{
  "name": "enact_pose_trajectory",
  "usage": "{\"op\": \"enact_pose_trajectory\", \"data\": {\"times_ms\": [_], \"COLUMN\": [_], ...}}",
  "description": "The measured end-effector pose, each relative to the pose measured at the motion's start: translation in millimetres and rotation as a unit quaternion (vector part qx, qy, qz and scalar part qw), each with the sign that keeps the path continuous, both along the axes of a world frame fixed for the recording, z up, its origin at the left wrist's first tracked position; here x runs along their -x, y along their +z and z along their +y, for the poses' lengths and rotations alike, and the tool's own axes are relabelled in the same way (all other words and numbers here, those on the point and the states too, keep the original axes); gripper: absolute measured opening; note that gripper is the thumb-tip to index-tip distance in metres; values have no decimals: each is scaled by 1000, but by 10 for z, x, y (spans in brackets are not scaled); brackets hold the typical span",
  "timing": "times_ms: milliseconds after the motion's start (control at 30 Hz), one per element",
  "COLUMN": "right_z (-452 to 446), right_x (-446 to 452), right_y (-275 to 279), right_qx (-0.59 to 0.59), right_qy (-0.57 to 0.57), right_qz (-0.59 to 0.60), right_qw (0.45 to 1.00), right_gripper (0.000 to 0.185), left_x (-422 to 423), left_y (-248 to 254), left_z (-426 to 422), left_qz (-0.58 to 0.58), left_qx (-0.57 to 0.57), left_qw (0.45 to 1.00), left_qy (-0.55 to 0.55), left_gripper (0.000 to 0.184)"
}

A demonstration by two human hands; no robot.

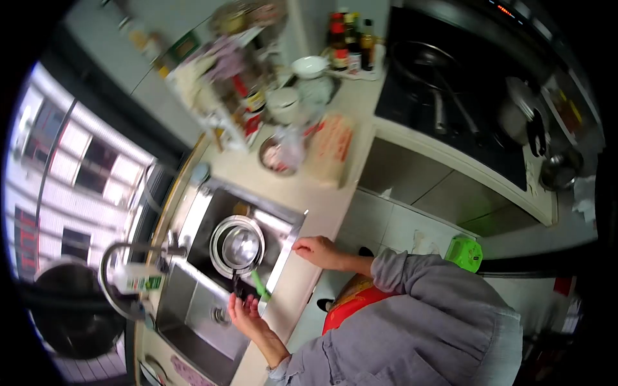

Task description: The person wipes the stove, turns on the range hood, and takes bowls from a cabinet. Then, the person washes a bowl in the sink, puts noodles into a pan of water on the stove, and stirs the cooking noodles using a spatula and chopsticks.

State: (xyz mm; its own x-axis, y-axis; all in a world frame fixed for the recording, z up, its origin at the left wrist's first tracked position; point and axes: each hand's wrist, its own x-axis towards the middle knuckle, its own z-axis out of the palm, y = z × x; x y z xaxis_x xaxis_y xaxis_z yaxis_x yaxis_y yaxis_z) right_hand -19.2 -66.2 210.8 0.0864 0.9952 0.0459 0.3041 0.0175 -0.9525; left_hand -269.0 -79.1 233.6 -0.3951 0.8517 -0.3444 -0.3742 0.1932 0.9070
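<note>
While nested metal bowls (237, 246) sit in the sink (193, 309), I see the hands apart: left hand (248, 315), fingers loosely parted, near a dark object (237, 283); right hand (317, 251) curled by the counter (283, 305), grip unclear. I'd judge two-handed rim support steadiest.

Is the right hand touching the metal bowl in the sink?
No, the right hand is over the counter, visibly apart from the metal bowl in the sink.
</note>
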Motion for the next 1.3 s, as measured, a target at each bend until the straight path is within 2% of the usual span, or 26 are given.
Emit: {"op": "enact_pose_trajectory", "data": {"times_ms": [133,333,367,400,467,567,667,700,767,800,833,867,933,1000,1067,1167,1200,1233,1300], "right_z": [-31,-33,-39,-48,-42,-73,-159,-239,-458,-544,-610,-684,-845,-953,-992,-948,-921,-880,-816], "right_x": [-648,-1662,-1817,-1935,-2132,-2335,-2592,-2706,-2944,-3099,-3332,-3556,-3614,-3701,-3762,-3686,-3656,-3633,-3602], "right_y": [-92,7,43,46,40,115,318,469,832,965,868,701,1185,1153,1156,1223,1250,1285,1328], "right_qx": [-4,-36,-31,-36,-48,-70,-135,-138,-94,-173,-240,-244,-189,-183,-192,-191,-208,-224,-272], "right_qy": [12,-34,-45,-58,-85,-126,-211,-222,-275,-329,-370,-394,-470,-494,-515,-520,-493,-463,-398], "right_qz": [6,-25,-32,-34,-36,-15,-19,-35,-76,-196,-313,-229,-400,-398,-403,-274,-284,-293,-310], "right_qw": [1000,998,998,997,995,989,968,965,954,907,841,856,764,751,732,786,796,806,819], "right_gripper": [16,13,13,13,13,14,13,15,17,22,23,20,15,13,12,13,13,13,15], "left_x": [-1296,-2843,-3071,-3227,-3348,-3508,-3570,-3602,-3647,-3667,-3758,-3794,-3820,-3812,-3786,-3743,-3693,-3675,-3706], "left_y": [101,235,421,469,200,58,-202,-217,-225,-226,-42,26,-99,-115,-84,-155,-239,-239,-225], "left_z": [579,1247,1260,1323,1583,1825,2084,2100,2100,2089,1923,1834,1755,1704,1678,1894,2018,2102,2116], "left_qz": [59,154,164,235,351,428,365,361,413,438,481,518,509,556,536,494,479,529,480], "left_qx": [-49,-179,-164,-166,-233,-281,-297,-222,-228,-226,-236,-260,-329,-368,-347,-367,-379,-330,-328], "left_qw": [983,921,913,895,845,783,776,808,768,751,730,693,676,623,644,661,664,657,711], "left_qy": [-168,-309,-336,-340,-330,-353,-421,-409,-434,-438,-424,-429,-419,-409,-421,-429,-432,-424,-396], "left_gripper": [31,38,40,43,46,47,49,40,33,30,24,25,23,22,22,21,21,23,24]}}
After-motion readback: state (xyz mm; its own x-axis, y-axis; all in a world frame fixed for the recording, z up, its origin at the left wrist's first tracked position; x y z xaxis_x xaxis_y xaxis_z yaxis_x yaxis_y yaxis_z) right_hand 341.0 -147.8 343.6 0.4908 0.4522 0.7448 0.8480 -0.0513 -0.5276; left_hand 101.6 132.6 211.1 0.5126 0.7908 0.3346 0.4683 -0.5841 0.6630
